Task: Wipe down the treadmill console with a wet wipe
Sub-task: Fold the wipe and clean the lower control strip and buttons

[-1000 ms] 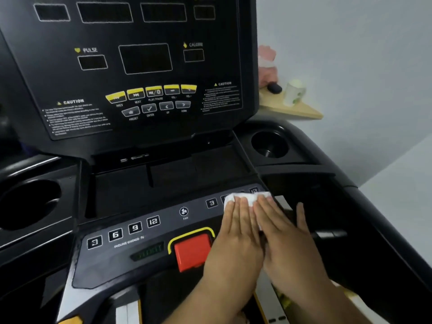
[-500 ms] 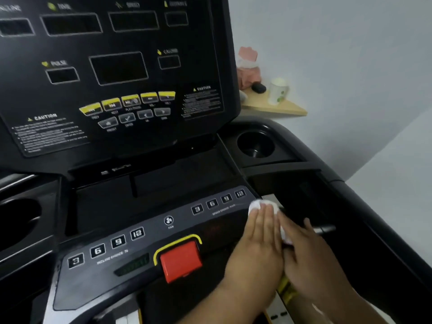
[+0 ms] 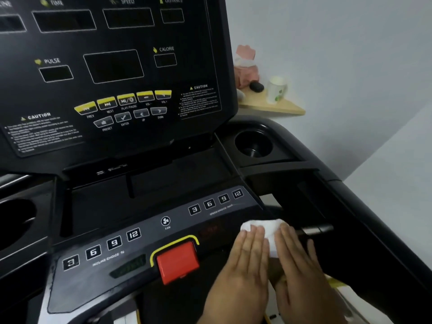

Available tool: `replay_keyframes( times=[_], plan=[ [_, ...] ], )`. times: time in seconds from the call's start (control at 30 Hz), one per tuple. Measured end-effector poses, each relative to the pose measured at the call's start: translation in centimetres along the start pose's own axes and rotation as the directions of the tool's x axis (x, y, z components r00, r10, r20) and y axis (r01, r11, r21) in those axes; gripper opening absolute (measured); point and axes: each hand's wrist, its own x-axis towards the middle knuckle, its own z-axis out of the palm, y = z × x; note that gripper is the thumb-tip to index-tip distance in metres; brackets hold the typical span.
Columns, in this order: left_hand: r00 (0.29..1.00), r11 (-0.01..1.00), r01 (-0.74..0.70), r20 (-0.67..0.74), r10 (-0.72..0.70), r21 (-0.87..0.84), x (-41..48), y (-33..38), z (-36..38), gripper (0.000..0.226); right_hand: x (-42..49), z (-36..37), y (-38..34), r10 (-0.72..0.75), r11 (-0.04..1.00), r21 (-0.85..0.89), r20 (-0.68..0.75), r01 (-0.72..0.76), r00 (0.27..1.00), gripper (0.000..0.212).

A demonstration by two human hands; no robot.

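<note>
- Black plastic treadmill console [image 3: 112, 66]: the upper display panel shows no hand on it; judged not yet wiped in this pass.
- Lower control strip [image 3: 145, 232]: wiping is confined to its right end; the incline side and fan key are judged still to do.
- Left hand [image 3: 243, 272] and right hand [image 3: 301, 272]: side by side, fingers straight; neither grip closes round anything, both press flat on the cloth; a second ago they sat higher, over the speed numerals.
- Speed keys [image 3: 216, 201]: all four now uncovered, whereas two were hidden a second ago; that patch is judged done.
- Red stop button [image 3: 176, 261]: just left of the left hand, untouched.
- Wet wipe [image 3: 266, 226]: bunched under the fingertips, below the speed keys at the strip's right edge; it has come down and towards the person.
</note>
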Motion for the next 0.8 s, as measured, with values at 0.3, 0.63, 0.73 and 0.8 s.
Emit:
replay_keyframes(
  times=[0.3,0.63,0.73,0.8],
  plan=[
    [0.975,0.974,0.223,-0.007,-0.223,-0.039,-3.2,-2.7,-1.0,0.054,1.5,1.1,-5.5,-0.137,0.974,-0.178,0.043,0.142,0.99,0.076],
    [0.941,0.952,0.304,0.145,-0.307,0.044,-3.6,-2.8,-2.3,0.053,3.7,1.0,-6.5,-0.233,0.941,-0.219,0.133,0.257,0.964,0.097],
    [0.903,0.934,0.357,0.246,-0.352,0.022,-1.0,-5.2,-3.9,0.07,7.2,0.6,-6.2,-0.208,0.919,-0.304,0.162,0.25,0.964,0.093],
    [0.903,0.944,0.33,0.281,-0.324,0.026,-0.6,-5.0,-4.0,0.073,7.3,0.5,-6.2,-0.19,0.932,-0.272,0.201,0.241,0.961,0.089]
  ],
)
